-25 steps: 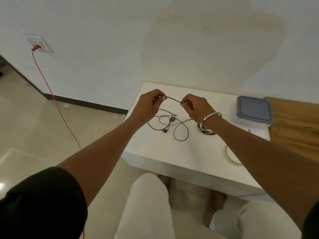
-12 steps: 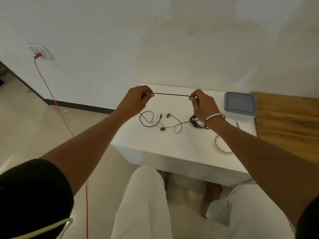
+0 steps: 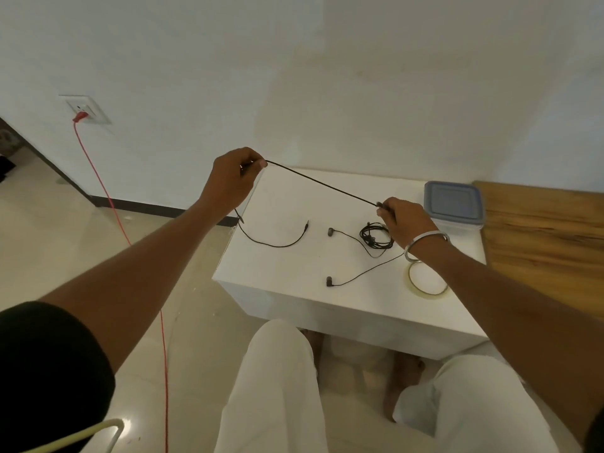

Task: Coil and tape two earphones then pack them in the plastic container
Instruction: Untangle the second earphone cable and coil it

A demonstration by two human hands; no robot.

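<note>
Head view: both hands, left hand [image 3: 230, 184] and right hand [image 3: 403, 219], pinch the earphone cord [image 3: 322, 184] taut mid-frame above the desk [image 3: 294, 289], likely straightening it for coiling; the container [image 3: 452, 204] waits right.

The person wears a black short sleeve [image 3: 49, 364] on the left arm and loose white trousers [image 3: 274, 387]. A plain silver bangle [image 3: 423, 243] circles the right wrist. Both forearms are bare, and so are the feet [image 3: 400, 380].
</note>
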